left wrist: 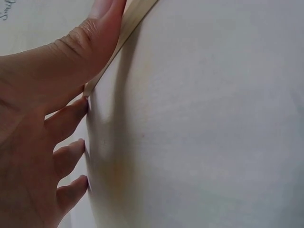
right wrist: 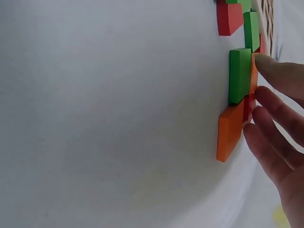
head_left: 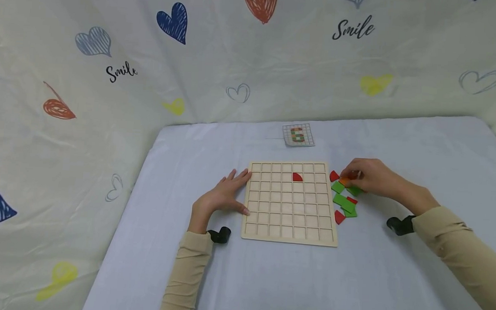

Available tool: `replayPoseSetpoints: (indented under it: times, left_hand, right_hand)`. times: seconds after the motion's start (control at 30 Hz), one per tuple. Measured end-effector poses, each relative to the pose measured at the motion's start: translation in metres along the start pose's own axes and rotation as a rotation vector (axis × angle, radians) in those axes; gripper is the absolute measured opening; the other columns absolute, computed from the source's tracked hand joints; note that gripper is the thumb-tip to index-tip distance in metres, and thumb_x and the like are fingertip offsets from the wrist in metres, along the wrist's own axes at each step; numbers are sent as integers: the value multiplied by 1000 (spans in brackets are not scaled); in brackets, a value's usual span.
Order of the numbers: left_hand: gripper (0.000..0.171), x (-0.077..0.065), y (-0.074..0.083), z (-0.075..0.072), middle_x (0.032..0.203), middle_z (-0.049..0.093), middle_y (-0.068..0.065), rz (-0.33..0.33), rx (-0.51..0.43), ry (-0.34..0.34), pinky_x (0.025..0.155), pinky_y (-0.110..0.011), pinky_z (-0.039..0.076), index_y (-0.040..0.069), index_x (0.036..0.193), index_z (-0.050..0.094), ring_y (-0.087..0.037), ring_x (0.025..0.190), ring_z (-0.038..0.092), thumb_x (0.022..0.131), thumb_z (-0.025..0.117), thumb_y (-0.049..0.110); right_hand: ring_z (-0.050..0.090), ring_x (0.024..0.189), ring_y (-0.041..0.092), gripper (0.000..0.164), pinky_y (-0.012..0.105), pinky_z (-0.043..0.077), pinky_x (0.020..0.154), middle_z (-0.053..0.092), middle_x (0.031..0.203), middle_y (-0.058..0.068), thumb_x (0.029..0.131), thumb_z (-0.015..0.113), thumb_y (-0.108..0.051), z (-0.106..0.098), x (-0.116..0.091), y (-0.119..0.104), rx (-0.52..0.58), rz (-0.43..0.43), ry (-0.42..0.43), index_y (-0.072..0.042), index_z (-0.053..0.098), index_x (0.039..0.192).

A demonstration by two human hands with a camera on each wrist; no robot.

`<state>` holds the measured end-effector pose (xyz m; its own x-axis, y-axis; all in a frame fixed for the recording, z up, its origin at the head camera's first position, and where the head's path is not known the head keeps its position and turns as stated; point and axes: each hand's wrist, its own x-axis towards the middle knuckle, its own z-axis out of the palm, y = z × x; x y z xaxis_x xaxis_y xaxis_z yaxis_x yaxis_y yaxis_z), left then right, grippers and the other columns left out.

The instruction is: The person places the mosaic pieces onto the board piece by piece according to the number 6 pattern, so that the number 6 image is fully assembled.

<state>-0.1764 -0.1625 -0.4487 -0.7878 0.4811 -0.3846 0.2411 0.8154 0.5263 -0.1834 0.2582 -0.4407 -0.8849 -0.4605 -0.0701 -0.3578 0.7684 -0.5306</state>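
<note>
A wooden grid board point(head_left: 290, 240) lies on the white-covered table, with one red quarter-round piece point(head_left: 297, 177) in a cell near its top. My left hand point(head_left: 221, 194) rests at the board's left edge, fingers spread and thumb touching the rim. To the right of the board is a loose group of red, green and orange pieces. Over its far end, my right hand point(head_left: 370, 176) pinches an orange piece point(right wrist: 254, 73) between thumb and fingers. Beside that piece sit a green block point(right wrist: 240, 76) and another orange block point(right wrist: 230, 133).
A small card point(head_left: 298, 135) with a gridded, coloured figure lies behind the board. Nearer along the board's right side are green pieces point(head_left: 344, 201) and a red piece point(head_left: 339, 217). A white curtain point(head_left: 279, 57) printed with hearts hangs behind the table.
</note>
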Motion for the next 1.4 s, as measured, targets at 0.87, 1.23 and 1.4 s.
replayPoseSetpoints:
  times: [0.87,1.23,1.4]
  left_hand:
    - [116,-2,0,-1,174,8,3,6,-10,2,131,-48,1,19,167,16,-28,161,-6,78,91,30]
    - [117,-1,-2,1,174,7,3,1,-11,-1,131,-49,1,19,167,17,-26,161,-6,78,91,30]
    - [116,-2,-1,1,174,8,3,1,-1,5,131,-49,1,19,167,17,-27,161,-6,78,91,30]
  right_hand:
    - [56,81,18,18,29,55,68,65,91,6,86,81,-6,2,8,-1,-54,20,-60,2,73,99]
    - [56,80,19,20,33,55,69,66,89,5,85,82,-7,3,6,0,-30,29,-53,2,69,98]
    - [58,83,18,20,26,56,67,72,94,4,88,79,-7,4,2,1,8,38,-31,0,73,105]
